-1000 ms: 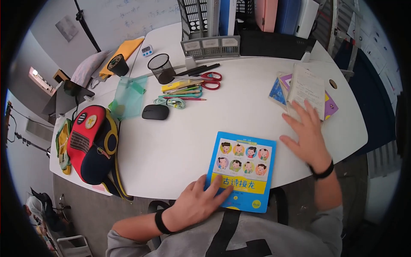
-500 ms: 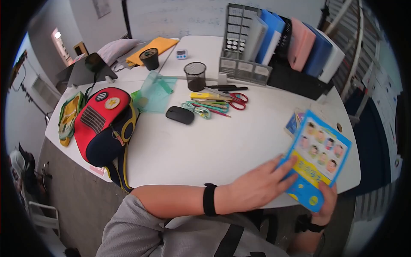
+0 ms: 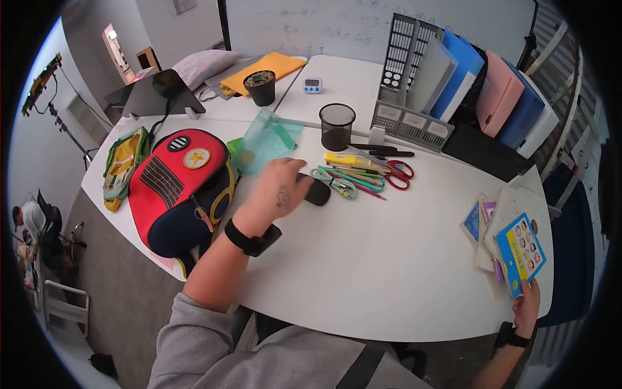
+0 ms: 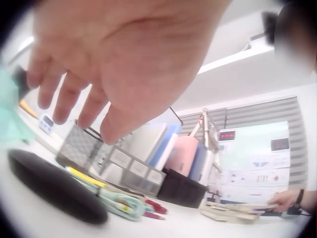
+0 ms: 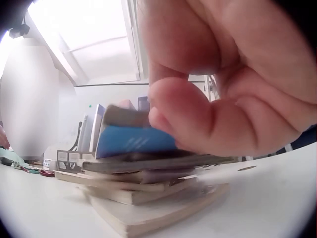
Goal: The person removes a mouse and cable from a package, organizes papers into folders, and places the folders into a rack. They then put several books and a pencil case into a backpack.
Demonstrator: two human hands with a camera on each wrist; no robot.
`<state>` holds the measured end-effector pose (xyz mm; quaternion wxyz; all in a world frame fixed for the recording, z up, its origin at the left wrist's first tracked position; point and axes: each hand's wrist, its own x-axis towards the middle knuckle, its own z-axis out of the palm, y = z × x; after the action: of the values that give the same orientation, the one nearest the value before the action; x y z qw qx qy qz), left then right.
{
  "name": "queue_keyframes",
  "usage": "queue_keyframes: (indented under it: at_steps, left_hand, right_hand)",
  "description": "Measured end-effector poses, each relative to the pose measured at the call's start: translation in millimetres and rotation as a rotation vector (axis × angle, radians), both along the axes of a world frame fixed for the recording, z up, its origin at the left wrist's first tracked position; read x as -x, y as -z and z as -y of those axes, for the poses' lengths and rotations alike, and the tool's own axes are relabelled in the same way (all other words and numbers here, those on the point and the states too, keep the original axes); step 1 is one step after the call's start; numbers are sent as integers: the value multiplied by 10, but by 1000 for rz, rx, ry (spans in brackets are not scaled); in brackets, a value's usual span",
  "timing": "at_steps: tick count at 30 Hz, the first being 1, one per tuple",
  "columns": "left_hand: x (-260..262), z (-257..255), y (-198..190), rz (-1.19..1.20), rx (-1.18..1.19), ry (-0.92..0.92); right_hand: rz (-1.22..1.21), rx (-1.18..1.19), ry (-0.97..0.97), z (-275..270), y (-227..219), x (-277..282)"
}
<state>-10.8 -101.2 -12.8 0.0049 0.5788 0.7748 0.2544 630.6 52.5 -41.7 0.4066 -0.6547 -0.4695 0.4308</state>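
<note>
At the table's right end my right hand (image 3: 528,303) pinches the lower edge of a blue book (image 3: 521,251) with cartoon faces and a yellow band on its cover. The book overlaps a stack of worn books (image 3: 487,223); the right wrist view shows its blue spine (image 5: 133,143) over the pile (image 5: 143,191). My left hand (image 3: 277,191), slightly blurred, is above the table, partly covering the black mouse (image 3: 317,192). Its fingers (image 4: 64,106) are extended and hold nothing in the left wrist view. The mouse (image 4: 54,186) lies below that palm.
Left of the left hand sits a red and navy backpack (image 3: 178,188), with a teal pouch (image 3: 265,142) behind. Pencils (image 3: 356,175), a coiled cable (image 3: 337,185), red-handled scissors (image 3: 400,174) and a mesh pen cup (image 3: 337,126) lie mid-table. A file rack (image 3: 411,123) with folders stands behind.
The blue book went from the front of the table to the right-hand stack, carried by both hands midway. My left hand has let go and swung left to the mouse; the view shifted.
</note>
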Motion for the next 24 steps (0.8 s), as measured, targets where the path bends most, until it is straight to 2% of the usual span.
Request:
queue_keyframes:
  at_steps: [1, 3, 5, 7, 9, 10, 12, 13, 15, 16, 17, 18, 19, 20, 22, 23, 24]
  left_hand:
    - [94, 4, 38, -14, 30, -91]
    - [135, 76, 157, -68, 33, -42]
    - [99, 63, 184, -98, 44, 221]
    - [100, 31, 259, -127, 89, 231]
    - [139, -11, 246, -63, 197, 278]
    - [143, -15, 244, -58, 199, 277]
    - [121, -8, 231, -13, 236, 207]
    - [101, 9, 192, -12, 249, 218]
    - [87, 37, 67, 56, 247, 251]
    - [100, 19, 19, 50, 256, 268]
    - [123, -8, -30, 129, 209, 128]
    - [165, -30, -69, 208, 161, -14]
    - [308, -93, -12, 30, 1, -42]
    - [461, -156, 2, -42, 12, -121]
    - [640, -282, 155, -623, -25, -421]
    - [796, -391, 204, -625, -25, -416]
    - [979, -521, 229, -557, 102, -552]
  right_hand:
    - [33, -44, 33, 18, 36, -39]
    - [-81, -123, 10, -9, 161, -15]
    - [-9, -90, 42, 40, 105, 110]
    - [73, -57, 47, 131, -25, 233]
    - [567, 79, 20, 183, -188, 307]
    - [571, 82, 18, 190, -142, 247]
    - [825, -440, 33, 258, 18, 37]
    - [828, -424, 37, 367, -55, 156]
    - [392, -346, -146, 686, -415, 739]
    - [292, -278, -210, 790, -520, 974]
    - [289, -269, -193, 849, -543, 1153]
    - [198, -255, -394, 884, -536, 1312]
    - [104, -242, -595, 905, -553, 1492]
    - [115, -218, -741, 898, -626, 1728]
    - [144, -136, -983, 858, -781, 2205]
    - [162, -81, -1080, 832, -833, 2425]
    - [173, -87, -1162, 796, -856, 2629]
